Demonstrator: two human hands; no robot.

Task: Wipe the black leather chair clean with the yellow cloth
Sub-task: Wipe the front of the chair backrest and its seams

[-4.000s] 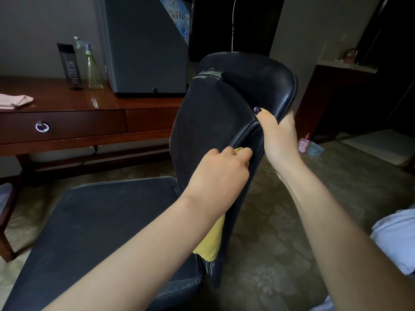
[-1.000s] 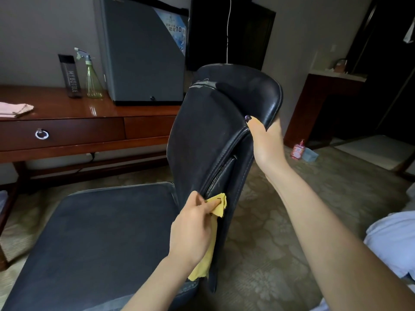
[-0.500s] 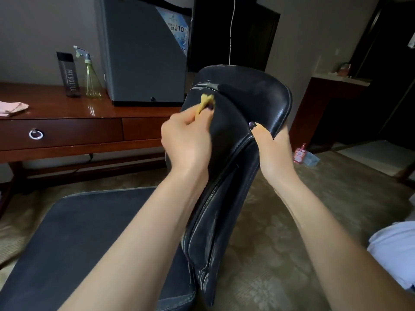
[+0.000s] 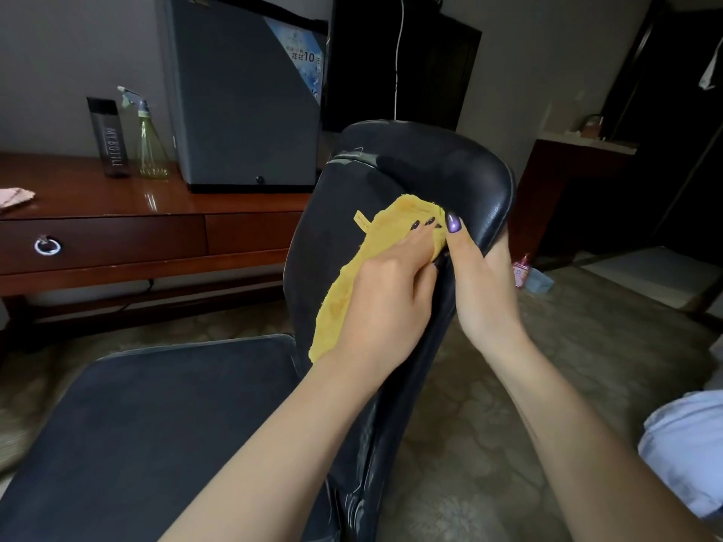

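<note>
Fingers (image 4: 409,242) of our left hand (image 4: 387,307) curl into the yellow cloth (image 4: 344,291), likely soft and limp, best bunched, pressed high on the black leather chair (image 4: 450,170); our right hand (image 4: 483,283) clamps its stiff, probably slick edge.

Wood desk (image 4: 98,205) w/ pink cloth (image 4: 13,197), dark btl (image 4: 108,136), spray btl (image 4: 148,146), grey cabinet (image 4: 242,111), carpet (image 4: 587,346) w/ black chair (image 4: 156,424)

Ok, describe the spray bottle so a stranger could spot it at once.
Find the wooden desk on the left with the big grey cabinet on it. Just left of that cabinet stand two bottles. The spray bottle is the clear greenish cone with a trigger head, beside the tall dark bottle.
</note>
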